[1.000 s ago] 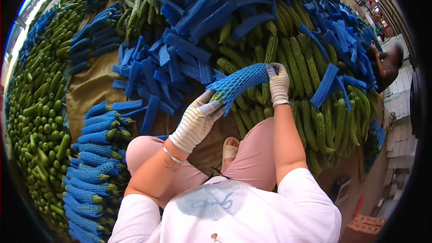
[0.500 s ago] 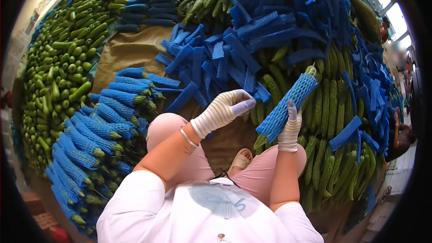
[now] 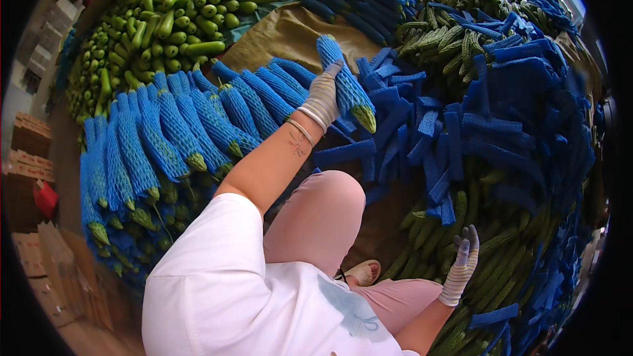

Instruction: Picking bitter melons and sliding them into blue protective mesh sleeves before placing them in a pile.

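Note:
My left hand (image 3: 322,95), in a striped glove with greyish fingertips, is closed around a bitter gourd (image 3: 362,117) in a blue foam net sleeve (image 3: 337,69). The gourd's pale green tip sticks out of the lower end. It hangs tilted beside a row of sleeved bitter gourds (image 3: 175,128) on my left, lying side by side with green ends toward me. My right hand (image 3: 463,265), in a matching glove, has its fingers raised and holds nothing. It is over the bare bitter gourds (image 3: 504,267) on my right.
Loose blue foam sleeves (image 3: 422,128) lie heaped ahead, with a bigger pile (image 3: 508,132) to the right. Smooth green gourds (image 3: 175,26) are stacked at the far left, beside a brown sheet (image 3: 277,33). Cardboard boxes (image 3: 33,151) stand at the left edge.
The sleeved bitter gourd has passed from my right hand to my left and moved left toward the sleeved row. My right hand has let go and opened. The view has turned left.

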Tool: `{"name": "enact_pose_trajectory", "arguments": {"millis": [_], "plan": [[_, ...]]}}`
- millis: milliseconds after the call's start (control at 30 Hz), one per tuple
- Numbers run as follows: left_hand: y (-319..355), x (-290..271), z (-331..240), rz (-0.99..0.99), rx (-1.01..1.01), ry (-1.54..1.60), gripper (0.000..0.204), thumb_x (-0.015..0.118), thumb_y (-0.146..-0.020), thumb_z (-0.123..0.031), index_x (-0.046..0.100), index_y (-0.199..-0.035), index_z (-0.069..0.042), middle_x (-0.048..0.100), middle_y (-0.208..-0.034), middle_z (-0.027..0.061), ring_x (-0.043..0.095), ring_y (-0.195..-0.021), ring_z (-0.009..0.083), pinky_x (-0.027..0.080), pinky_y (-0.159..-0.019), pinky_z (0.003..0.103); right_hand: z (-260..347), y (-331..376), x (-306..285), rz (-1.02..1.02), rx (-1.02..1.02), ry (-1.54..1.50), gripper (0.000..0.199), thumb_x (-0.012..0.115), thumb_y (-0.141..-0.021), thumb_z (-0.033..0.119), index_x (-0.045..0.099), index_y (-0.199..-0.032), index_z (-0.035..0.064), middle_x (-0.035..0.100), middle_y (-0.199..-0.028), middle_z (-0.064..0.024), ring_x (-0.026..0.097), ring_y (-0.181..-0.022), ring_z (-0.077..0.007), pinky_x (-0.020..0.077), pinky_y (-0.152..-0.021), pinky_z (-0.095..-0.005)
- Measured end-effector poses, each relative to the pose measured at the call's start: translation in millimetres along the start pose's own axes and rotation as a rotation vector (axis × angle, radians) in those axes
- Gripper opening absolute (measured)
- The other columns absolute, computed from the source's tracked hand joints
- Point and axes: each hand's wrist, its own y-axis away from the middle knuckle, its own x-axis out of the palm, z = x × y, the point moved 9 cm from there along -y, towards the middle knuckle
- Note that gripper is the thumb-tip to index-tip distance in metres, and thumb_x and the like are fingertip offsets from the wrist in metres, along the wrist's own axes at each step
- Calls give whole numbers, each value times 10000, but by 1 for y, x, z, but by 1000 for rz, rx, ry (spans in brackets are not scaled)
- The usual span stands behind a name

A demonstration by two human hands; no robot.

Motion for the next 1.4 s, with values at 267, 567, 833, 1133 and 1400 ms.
{"name": "enact_pose_trajectory", "arguments": {"millis": [267, 567, 833, 1133, 1400], "plan": [[-52, -198, -264, -1073, 435, -666, 772, 782, -659, -410, 522, -1184, 94, 577, -1177, 213, 571, -1029, 272, 428, -925, 354, -88, 11, -60, -114, 212, 182, 508, 539, -924, 342, 453, -1301, 13, 518, -1216, -107, 525, -983, -183, 427, -886, -304], [-26, -238, -336, -1124, 779, -762, 575, 691, -768, -284, 522, -1191, 67, 592, -1165, 203, 593, -1023, 290, 449, -895, 343, -85, -2, -31, -55, 231, 226, 463, 507, -946, 265, 428, -1307, -15, 490, -1252, -120, 483, -1115, -192, 403, -950, -305], [-38, -6, -146, -10, 712, -848, 441, 572, -891, -126, 434, -1293, -6, 540, -1194, 94, 514, -1051, 153, 393, -920, 268, -67, 16, -39, -20, 213, 172, 422, 529, -936, 202, 451, -1293, -9, 517, -1226, -107, 495, -1102, -175, 396, -954, -289], [23, 92, -44, 354, 415, -1002, 499, 610, -862, -137, 434, -1303, 19, 551, -1187, 150, 542, -1072, 201, 426, -928, 278, -88, 44, -48, 34, 324, 114, 371, 530, -922, 109, 474, -1263, -25, 546, -1184, -115, 527, -1068, -181, 425, -930, -282], [-51, -70, -256, -354, 502, -1447, 495, 601, -862, -261, 487, -1267, 0, 576, -1198, 157, 544, -1082, 234, 402, -943, 325, -105, 47, -53, 92, 422, 183, 372, 529, -916, 78, 469, -1262, -44, 537, -1206, -123, 526, -1071, -182, 423, -942, -285]]}}
